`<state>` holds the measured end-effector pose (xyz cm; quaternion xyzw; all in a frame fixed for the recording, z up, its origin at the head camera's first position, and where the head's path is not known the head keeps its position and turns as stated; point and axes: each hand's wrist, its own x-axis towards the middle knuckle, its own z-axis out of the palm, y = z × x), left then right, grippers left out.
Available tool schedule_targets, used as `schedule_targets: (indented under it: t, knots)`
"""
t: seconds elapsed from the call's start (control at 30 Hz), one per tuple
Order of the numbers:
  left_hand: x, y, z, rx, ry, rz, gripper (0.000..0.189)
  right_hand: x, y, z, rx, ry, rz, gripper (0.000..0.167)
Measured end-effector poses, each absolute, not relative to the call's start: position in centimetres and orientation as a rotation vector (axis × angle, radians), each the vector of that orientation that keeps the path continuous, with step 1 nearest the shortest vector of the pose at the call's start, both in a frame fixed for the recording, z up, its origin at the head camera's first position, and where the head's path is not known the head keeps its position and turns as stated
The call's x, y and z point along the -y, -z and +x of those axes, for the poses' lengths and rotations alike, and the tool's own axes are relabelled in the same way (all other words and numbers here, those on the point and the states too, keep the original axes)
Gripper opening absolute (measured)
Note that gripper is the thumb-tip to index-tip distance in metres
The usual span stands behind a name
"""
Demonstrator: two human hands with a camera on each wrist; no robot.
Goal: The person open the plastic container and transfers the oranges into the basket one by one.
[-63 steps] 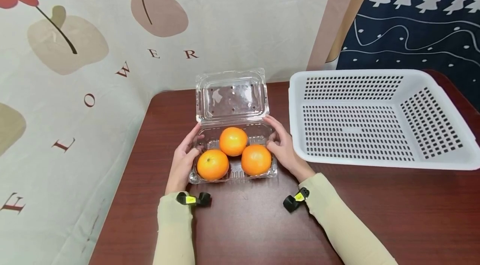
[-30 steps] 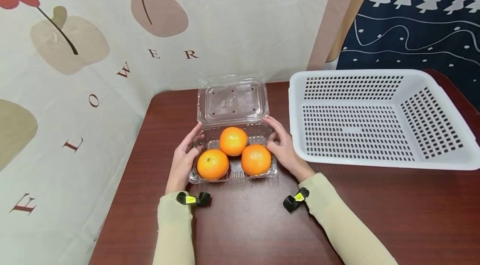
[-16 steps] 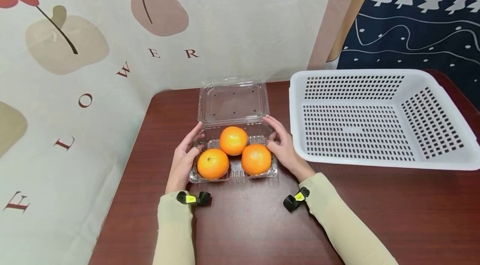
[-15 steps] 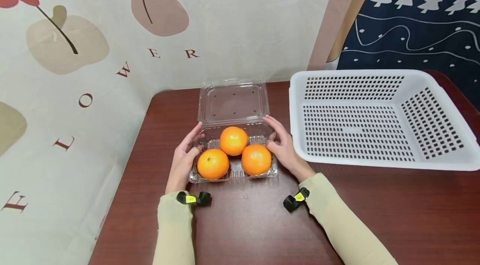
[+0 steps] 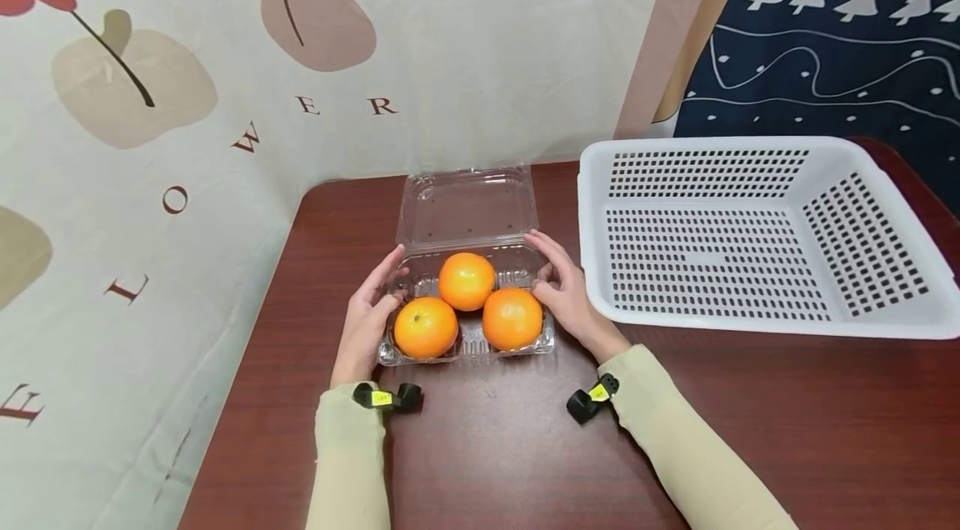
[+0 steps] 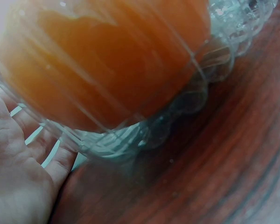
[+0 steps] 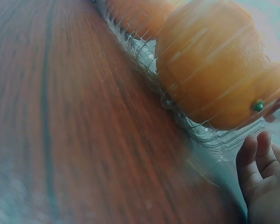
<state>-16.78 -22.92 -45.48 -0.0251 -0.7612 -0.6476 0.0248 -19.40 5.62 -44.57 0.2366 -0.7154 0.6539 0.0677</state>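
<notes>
A clear plastic clamshell box (image 5: 474,342) lies on the brown table with its lid (image 5: 468,205) folded back behind it. Three oranges sit inside: one at the back (image 5: 467,281), one at front left (image 5: 425,327) and one at front right (image 5: 512,319). My left hand (image 5: 362,323) rests against the box's left side, its index fingertip by the hinge corner; the left wrist view shows straight, spread fingers (image 6: 60,161) along the plastic. On the opposite side, my right hand (image 5: 576,305) touches the wall with loosely bent fingers (image 7: 266,156).
Right of the box stands a large white perforated basket (image 5: 705,326), close to my right hand. A pale printed cloth (image 5: 480,55) hangs behind the table (image 5: 480,447), with a dark blue cloth (image 5: 825,72) at the back right.
The lid has sunk farther back toward the table, away from the oranges. Both hands, the box base and the oranges have kept their places.
</notes>
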Motion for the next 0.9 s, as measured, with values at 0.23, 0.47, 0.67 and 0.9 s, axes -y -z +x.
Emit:
schedule_targets:
  t: [0.23,0.47,0.67,0.9]
  knots:
    - [23.0,45.5,-16.9,2.363,2.001,-0.072,0.059,-5.6,44.6,-19.4,2.153,-1.975,0.706,0.061]
    - [22.4,44.2,-16.3,2.356,2.025,-0.072,0.058,-5.6,44.7,-19.4,2.144,-1.989,0.708,0.060]
    - [22.2,43.9,-16.2,2.366,2.013,-0.066,0.058,-5.6,44.7,-19.4,2.146,-1.982,0.710,0.060]
    - [22.2,43.9,-16.3,2.358,2.004,-0.083,0.057,-5.6,44.6,-19.5,2.159,-1.984,0.705,0.058]
